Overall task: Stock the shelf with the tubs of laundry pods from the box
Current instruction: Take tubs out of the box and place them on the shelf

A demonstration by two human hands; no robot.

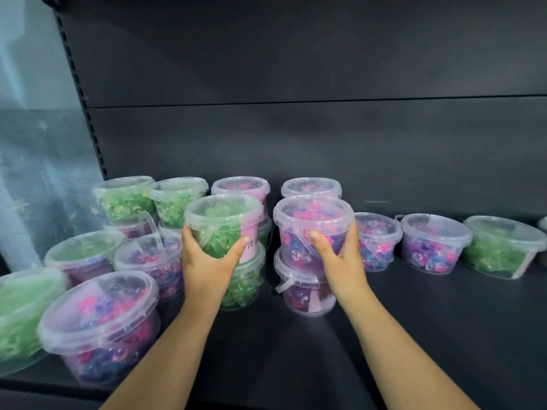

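Here, the left hand point(207, 258) grips a clear round plastic tub of green laundry pods point(219, 220), with the thumb across its front wall and the fingers curled round its left side. This tub has a clear snap-on lid with a raised rim, a thin clear handle folded down and a pale pink label strip on its right side. It sits directly over a second green-pod tub point(245, 288), which stands on the dark grey metal shelf point(414, 327) just beyond the left wrist. Whether the two touch cannot be told.

The right hand point(337, 258) holds a clear round plastic tub of pink and blue laundry pods point(313, 220) the same way, thumb in front and fingers round the right side. That tub is lidded too, and it is stacked on a second pink-and-blue tub point(305, 294) whose handle hangs loose at the left.

Behind the two hands, more lidded tubs stand against the back panel. To the right of the right hand runs a row of three tubs point(432, 244), two pink and blue, the farthest green. To the left of the left hand is a cluster of tubs point(100, 324), some stacked, mixing green with pink and blue.
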